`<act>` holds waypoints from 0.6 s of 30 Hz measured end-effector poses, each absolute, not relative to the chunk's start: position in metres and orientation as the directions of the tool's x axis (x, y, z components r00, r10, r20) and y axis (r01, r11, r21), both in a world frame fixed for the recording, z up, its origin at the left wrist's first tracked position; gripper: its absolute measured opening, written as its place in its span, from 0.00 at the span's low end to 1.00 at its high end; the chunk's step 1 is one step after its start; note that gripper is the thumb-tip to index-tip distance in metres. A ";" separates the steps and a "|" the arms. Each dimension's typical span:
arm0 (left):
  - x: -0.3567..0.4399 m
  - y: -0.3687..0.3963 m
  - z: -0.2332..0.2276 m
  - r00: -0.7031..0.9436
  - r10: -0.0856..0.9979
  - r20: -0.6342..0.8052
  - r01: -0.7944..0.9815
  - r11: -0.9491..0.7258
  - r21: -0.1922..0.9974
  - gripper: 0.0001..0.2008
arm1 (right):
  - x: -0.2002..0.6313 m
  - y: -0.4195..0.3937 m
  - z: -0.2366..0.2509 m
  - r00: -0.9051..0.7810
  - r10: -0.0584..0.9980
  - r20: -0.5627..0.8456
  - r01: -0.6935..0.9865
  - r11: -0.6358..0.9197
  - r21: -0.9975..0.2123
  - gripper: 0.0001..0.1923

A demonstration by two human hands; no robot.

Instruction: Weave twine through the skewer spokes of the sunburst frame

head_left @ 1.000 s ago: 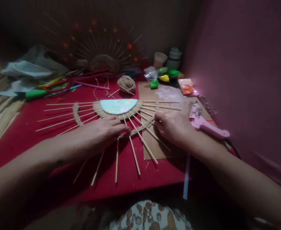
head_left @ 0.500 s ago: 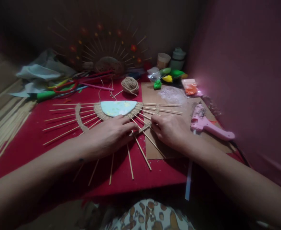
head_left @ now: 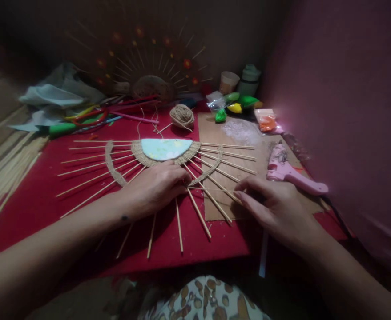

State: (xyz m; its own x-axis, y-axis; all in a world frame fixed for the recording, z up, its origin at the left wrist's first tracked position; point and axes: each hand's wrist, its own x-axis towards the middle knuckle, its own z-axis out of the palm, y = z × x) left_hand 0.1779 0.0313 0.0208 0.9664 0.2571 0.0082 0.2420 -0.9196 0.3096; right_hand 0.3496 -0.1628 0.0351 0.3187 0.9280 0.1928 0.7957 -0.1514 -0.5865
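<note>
Sunburst (head_left: pixel 162 153) flat on red bench (head_left: pixel 42 200), just left of pink glue gun (head_left: pixel 292 171). Looks light and fragile: thin stiff skewers (head_left: pixel 198 213) fanned from a woven half-disc, jute braid (head_left: pixel 208 169) soft and floppy across them. Left hand (head_left: pixel 155 186) pressed flat below the disc, fingers pinning the braid end onto the skewers. Right hand (head_left: pixel 275 206) between sunburst and gun, fingers loosely spread, gripping nothing, tips at the skewer ends. Best held at the woven hub; skewers likely snap or shift if levered.
</note>
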 end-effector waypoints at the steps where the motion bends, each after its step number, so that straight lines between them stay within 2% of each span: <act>1: 0.178 0.032 0.021 0.967 0.254 0.011 0.238 -0.920 0.310 0.06 | 0.346 -0.170 0.034 0.316 0.926 0.207 0.776 -0.127 -0.618 0.05; 5: 0.176 0.034 0.022 0.969 0.247 0.024 0.230 -0.929 0.291 0.07 | 0.331 -0.191 0.029 0.273 0.939 0.207 0.724 -0.058 -0.688 0.06; 8: 0.176 0.033 0.022 0.970 0.242 0.037 0.222 -0.935 0.277 0.07 | 0.322 -0.199 0.022 0.220 0.949 0.227 0.766 -0.024 -0.642 0.08; 10: 0.176 0.033 0.022 0.971 0.237 0.035 0.219 -0.935 0.278 0.08 | 0.320 -0.202 0.018 0.168 0.952 0.258 0.831 0.004 -0.556 0.09; 14: 0.175 0.033 0.022 0.978 0.206 0.028 0.190 -0.937 0.292 0.08 | 0.321 -0.203 0.013 0.106 0.938 0.329 0.960 -0.010 -0.281 0.11; 18: 0.173 0.033 0.020 0.982 0.188 0.030 0.171 -0.941 0.291 0.09 | 0.332 -0.197 0.019 0.085 0.916 0.391 0.994 -0.050 -0.098 0.13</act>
